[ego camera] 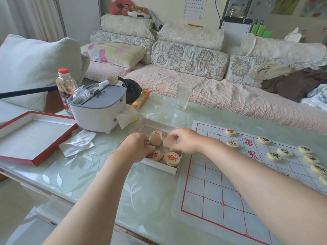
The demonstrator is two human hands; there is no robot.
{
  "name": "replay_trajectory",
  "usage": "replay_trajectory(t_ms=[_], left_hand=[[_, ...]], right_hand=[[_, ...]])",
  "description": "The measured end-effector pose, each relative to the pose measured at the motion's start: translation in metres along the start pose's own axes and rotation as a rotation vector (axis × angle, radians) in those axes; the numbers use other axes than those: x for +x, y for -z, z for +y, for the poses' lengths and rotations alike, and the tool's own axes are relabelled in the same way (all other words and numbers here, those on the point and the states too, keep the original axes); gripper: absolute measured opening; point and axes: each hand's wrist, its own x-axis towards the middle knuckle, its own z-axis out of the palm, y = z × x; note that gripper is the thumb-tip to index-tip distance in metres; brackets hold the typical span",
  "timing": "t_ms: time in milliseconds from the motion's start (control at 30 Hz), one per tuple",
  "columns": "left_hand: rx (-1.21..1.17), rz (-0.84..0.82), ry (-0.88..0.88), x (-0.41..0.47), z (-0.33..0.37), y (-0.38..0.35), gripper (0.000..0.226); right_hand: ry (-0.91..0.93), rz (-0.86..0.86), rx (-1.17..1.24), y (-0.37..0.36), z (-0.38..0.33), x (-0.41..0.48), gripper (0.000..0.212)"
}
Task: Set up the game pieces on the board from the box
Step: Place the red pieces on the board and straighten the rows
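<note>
Centre of frame: both hands reach into the shallow white box [159, 166], which lies on the glass table touching the left edge of the board [212, 183]. The right hand [185, 140] curls over a pale disc [168, 141] tilted on edge, thumb below and fingers above, pinching it. The left hand [137, 147] has its fingers bent down among the loose pieces; whether it grips one cannot be told, since its knuckles hide the fingertips. Several red-marked pieces [171, 158] remain in the box. On the board, black-marked pieces [274, 156] sit along the right side of the frame, and two red ones [232, 144] lie near the upper middle. The red-edged lid [26, 138] rests at the left.

Step in hand: picking red pieces out of the box, with the red side largely unplaced. The next move probably calls for lifting the pinched disc clear, turning its marked face up, and setting it on a line crossing in the near half of the board.
</note>
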Motion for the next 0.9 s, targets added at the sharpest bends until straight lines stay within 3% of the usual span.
replay_trajectory(t_ms=[133,433,533,667,900], left_hand=[[0.032,0.001,-0.003,0.0,0.009,-0.001,0.017],[0.123,-0.043,0.096,-0.003,0.033,0.005,0.019],[0.056,0.03,0.108,-0.009,0.037,0.009,0.019],[-0.128,0.209,0.015,-0.016,0.053,0.015,0.019],[-0.292,0.135,-0.202,-0.031,0.076,0.002,0.036]], right_hand=[[0.018,0.145,0.043,0.011,0.007,-0.014,0.035],[-0.16,0.204,0.013,0.026,0.058,-0.071,0.036],[-0.217,0.172,0.011,0.024,0.069,-0.079,0.038],[-0.203,0.122,0.034,0.009,0.066,-0.076,0.038],[-0.155,0.036,-0.043,-0.015,0.058,-0.065,0.023]])
